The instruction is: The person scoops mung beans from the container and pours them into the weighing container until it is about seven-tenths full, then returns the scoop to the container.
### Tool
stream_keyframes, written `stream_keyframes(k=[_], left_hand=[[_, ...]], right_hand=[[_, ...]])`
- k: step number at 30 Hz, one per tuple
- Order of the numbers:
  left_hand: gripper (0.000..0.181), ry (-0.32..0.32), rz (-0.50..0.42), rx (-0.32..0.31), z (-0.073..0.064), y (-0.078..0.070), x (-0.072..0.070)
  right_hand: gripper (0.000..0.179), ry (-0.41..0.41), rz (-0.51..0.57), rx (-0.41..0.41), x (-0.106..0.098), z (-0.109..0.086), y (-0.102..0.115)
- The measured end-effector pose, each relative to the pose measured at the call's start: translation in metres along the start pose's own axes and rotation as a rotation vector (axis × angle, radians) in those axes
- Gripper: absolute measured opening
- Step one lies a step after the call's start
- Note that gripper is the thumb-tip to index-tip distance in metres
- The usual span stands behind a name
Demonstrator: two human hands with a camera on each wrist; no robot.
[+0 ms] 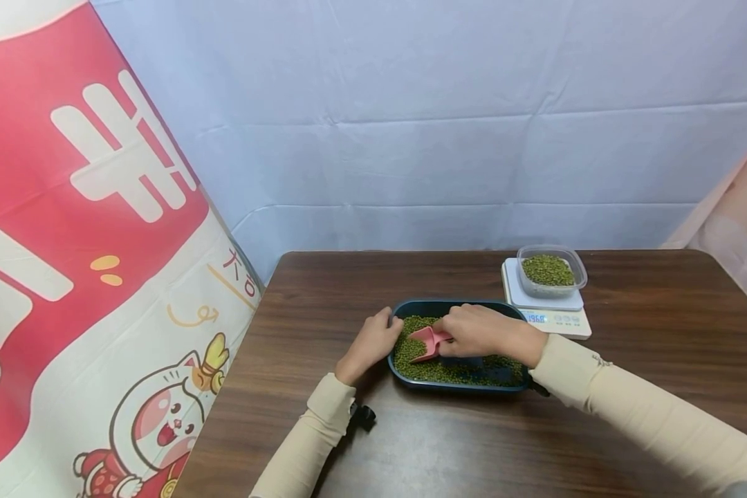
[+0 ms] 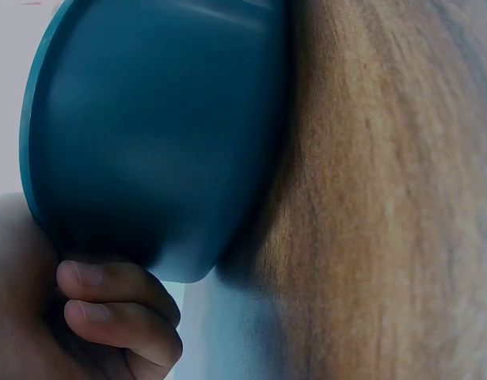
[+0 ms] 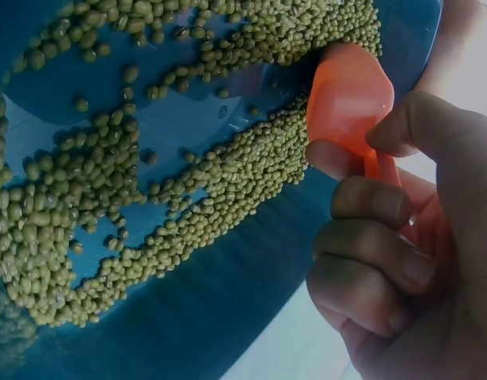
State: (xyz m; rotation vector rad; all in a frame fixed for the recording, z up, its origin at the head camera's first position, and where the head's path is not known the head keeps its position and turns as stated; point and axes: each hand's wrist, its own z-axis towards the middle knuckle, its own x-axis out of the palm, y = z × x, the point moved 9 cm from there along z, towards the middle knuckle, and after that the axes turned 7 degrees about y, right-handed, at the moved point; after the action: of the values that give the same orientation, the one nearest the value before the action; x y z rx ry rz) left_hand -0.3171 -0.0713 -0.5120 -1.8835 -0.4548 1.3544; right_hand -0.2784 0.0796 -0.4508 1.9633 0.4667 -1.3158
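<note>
A dark teal tub (image 1: 460, 388) holds green mung beans (image 1: 432, 371) and stands on the table. My right hand (image 1: 481, 332) grips the handle of a pink scoop (image 1: 425, 344), its fingers curled round it in the right wrist view. The scoop (image 3: 350, 99) is down among the beans at the tub's left end, with some beans in its bowl in the head view. My left hand (image 1: 373, 340) holds the tub's left end by the rim. In the left wrist view, curled fingers (image 2: 120, 305) lie against the tub's outer wall (image 2: 164, 134).
Behind the tub to the right, a white digital scale (image 1: 557, 322) bears a clear plastic container (image 1: 550, 290) of mung beans; its display is lit. A small black object (image 1: 364, 417) shows beside the left forearm. A pale cloth hangs behind the brown wooden table (image 1: 324, 290).
</note>
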Motion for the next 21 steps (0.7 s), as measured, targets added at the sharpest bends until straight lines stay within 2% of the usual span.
stream_keyframes(k=[6,8,13,15,21], left_hand=[[0.025,-0.012,-0.002,0.053,0.011,0.014,0.004],[0.025,-0.027,0.030,0.065,0.018,0.023,0.008],[0.023,-0.020,0.008,0.038,0.009,0.011,0.004],[0.023,-0.011,-0.005,0.018,0.001,0.001,0.000],[0.025,-0.019,0.032,-0.011,-0.001,-0.001,0.000]], right_hand=[[0.009,0.025,-0.010,0.008,-0.002,0.001,0.004],[0.009,0.034,-0.014,0.012,-0.002,0.002,0.005],[0.007,0.063,0.003,0.014,-0.002,0.004,0.007],[0.007,0.077,0.018,0.009,0.000,0.005,0.008],[0.009,0.103,0.039,-0.006,0.004,0.007,0.011]])
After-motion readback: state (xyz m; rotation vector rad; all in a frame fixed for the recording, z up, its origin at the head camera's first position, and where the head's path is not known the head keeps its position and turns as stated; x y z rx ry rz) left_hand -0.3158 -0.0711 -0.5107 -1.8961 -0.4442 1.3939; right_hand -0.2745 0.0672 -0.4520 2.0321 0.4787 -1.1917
